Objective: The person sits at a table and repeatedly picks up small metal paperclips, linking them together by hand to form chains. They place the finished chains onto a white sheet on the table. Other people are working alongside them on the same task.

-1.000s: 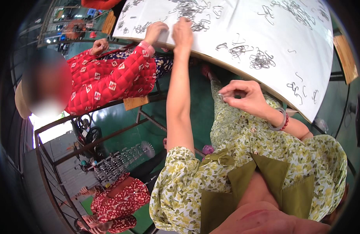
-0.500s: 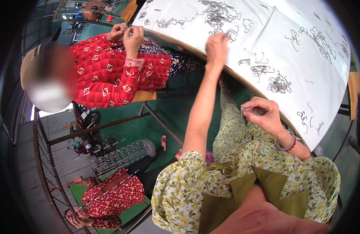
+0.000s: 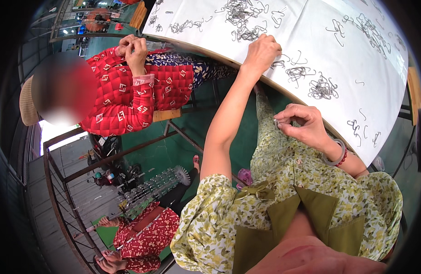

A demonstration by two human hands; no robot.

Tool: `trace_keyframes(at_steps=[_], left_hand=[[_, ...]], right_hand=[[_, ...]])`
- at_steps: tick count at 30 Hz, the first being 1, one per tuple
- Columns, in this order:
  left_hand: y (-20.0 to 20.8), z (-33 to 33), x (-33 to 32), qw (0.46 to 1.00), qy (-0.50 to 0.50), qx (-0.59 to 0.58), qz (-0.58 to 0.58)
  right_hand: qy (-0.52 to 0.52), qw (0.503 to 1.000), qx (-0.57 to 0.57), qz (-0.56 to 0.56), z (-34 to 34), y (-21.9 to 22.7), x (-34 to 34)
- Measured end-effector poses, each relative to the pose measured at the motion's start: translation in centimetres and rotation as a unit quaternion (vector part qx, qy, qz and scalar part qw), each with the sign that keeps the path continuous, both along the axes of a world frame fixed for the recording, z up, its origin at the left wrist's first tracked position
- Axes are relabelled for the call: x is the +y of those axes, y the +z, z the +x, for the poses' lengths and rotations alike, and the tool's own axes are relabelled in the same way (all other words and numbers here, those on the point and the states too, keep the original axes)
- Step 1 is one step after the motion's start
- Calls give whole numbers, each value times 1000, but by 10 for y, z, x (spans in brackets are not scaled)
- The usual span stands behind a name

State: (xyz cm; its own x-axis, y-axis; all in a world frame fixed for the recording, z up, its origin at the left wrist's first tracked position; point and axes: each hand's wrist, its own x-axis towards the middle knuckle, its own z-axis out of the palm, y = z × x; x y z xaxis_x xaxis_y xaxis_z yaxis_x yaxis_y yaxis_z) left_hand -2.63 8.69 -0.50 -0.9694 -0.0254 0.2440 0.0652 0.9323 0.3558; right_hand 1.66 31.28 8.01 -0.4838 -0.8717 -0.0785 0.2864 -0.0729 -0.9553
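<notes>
Thin, dark, bent wire hooks lie in loose heaps on the white-covered table point(image 3: 301, 29). My left hand point(image 3: 263, 54) rests at the near edge of the tabletop, between the large far heap of wire hooks point(image 3: 242, 20) and a smaller heap point(image 3: 299, 73). Its fingers are curled together, and their tips are mostly hidden. Over my lap, just off the table edge, my right hand point(image 3: 304, 122) pinches thumb and forefinger around a tiny pale bit too small to name. A rounder heap of wire hooks point(image 3: 323, 86) lies on the table beyond that hand.
To my left a co-worker in a red patterned jacket point(image 3: 123, 98) sits at the same table, hands together. Further back, another person in a red floral top point(image 3: 144, 237) is by a rack of metal rods point(image 3: 153, 192). A rusty metal frame point(image 3: 114, 157) stands between us.
My left hand has shifted right along the table edge, away from the large heap. My right hand has moved slightly left, still pinched. The whole view has tilted a little.
</notes>
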Motion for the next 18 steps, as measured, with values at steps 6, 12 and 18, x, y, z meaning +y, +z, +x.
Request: trace_keyframes(at_steps=[6, 12, 18], left_hand=[[-14, 10, 15, 999, 48, 10, -21], [0, 12, 45, 993, 43, 32, 104], [-6, 19, -56, 917, 348, 66, 181]], right_hand=[[11, 1000, 11, -16, 8, 4, 4], [23, 999, 5, -27, 13, 4, 3], [22, 1000, 11, -11, 16, 9, 1]])
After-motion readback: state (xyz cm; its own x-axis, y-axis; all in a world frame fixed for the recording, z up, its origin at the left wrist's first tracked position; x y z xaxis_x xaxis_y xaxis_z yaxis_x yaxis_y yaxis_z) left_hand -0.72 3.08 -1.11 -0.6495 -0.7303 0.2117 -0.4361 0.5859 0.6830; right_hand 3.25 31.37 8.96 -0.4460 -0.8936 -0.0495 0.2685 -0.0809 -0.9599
